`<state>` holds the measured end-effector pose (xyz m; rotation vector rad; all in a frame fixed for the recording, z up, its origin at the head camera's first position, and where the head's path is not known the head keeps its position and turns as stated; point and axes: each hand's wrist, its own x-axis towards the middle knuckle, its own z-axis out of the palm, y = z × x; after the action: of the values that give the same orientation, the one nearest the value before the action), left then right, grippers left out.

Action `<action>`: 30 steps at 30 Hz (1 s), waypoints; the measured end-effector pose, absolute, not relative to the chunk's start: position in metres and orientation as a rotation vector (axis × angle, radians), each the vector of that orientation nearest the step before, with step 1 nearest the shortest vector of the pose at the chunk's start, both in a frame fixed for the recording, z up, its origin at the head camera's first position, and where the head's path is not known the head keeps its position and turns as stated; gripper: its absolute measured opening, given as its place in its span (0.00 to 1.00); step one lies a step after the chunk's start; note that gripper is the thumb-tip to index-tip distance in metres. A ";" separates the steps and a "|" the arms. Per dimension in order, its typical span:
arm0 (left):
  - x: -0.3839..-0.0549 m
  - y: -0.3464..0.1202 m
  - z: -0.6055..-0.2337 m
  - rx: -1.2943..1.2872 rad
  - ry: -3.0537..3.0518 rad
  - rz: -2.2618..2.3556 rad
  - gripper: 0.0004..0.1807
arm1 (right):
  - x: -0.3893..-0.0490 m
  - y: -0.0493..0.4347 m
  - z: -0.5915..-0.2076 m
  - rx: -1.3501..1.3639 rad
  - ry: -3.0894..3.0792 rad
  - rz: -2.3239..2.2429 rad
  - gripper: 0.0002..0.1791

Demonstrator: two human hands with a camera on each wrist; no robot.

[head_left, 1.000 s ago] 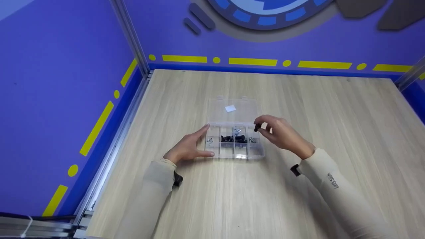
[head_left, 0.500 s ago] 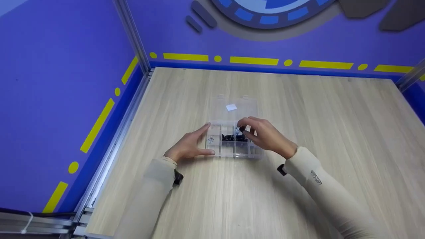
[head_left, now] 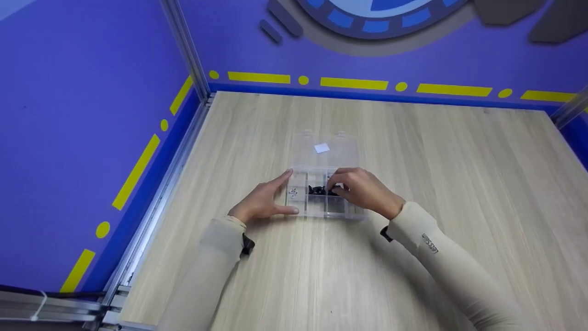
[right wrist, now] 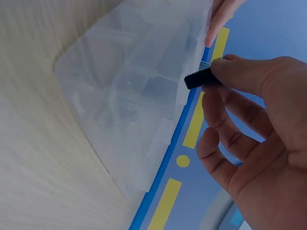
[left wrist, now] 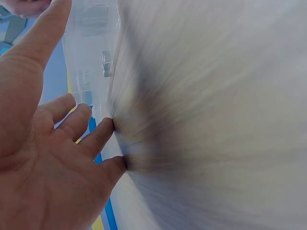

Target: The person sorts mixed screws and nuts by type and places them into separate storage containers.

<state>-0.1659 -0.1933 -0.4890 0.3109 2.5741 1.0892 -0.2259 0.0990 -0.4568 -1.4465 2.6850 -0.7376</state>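
Note:
A clear plastic compartment box lies on the table, its lid folded back flat behind it. My left hand holds thumb and fingers spread along the box's left side, the fingertips at its edge. Between the thumb and fingers of my right hand is a black screw, its threaded end sticking out in the right wrist view. That hand is over the box's right half and hides several compartments. Black screws fill a middle compartment; small silver nuts lie in a left one.
A small white label is on the lid. The wooden table reaches back to a blue wall with yellow markings. A metal frame rail runs along the table's left edge.
My right hand has moved left from the box's right edge and lowered over the middle-right compartments, with the screw still pinched. My left hand stays at the box's left side.

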 end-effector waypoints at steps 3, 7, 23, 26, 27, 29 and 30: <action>-0.165 -0.192 -0.489 0.309 2.573 1.093 0.62 | -0.225 0.098 -0.460 -1.431 2.697 -0.700 0.11; -0.164 -0.192 -0.489 0.325 2.565 1.110 0.62 | -0.224 0.099 -0.464 -1.439 2.718 -0.666 0.13; -0.163 -0.191 -0.489 0.324 2.566 1.110 0.62 | -0.222 0.107 -0.465 -1.443 2.707 -0.621 0.11; -0.163 -0.191 -0.489 0.320 2.565 1.111 0.62 | -0.222 0.110 -0.466 -1.439 2.721 -0.625 0.12; -0.163 -0.191 -0.489 0.322 2.566 1.107 0.62 | -0.222 0.111 -0.467 -1.438 2.723 -0.630 0.12; -0.163 -0.191 -0.490 0.330 2.568 1.102 0.62 | -0.221 0.112 -0.469 -1.429 2.725 -0.652 0.12; -0.163 -0.190 -0.489 0.333 2.570 1.102 0.62 | -0.221 0.112 -0.471 -1.425 2.728 -0.666 0.12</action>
<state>-0.1630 -0.1905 -0.4895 0.3331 2.5701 1.1016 -0.2209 0.1122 -0.4705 -1.4252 2.7279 -0.6656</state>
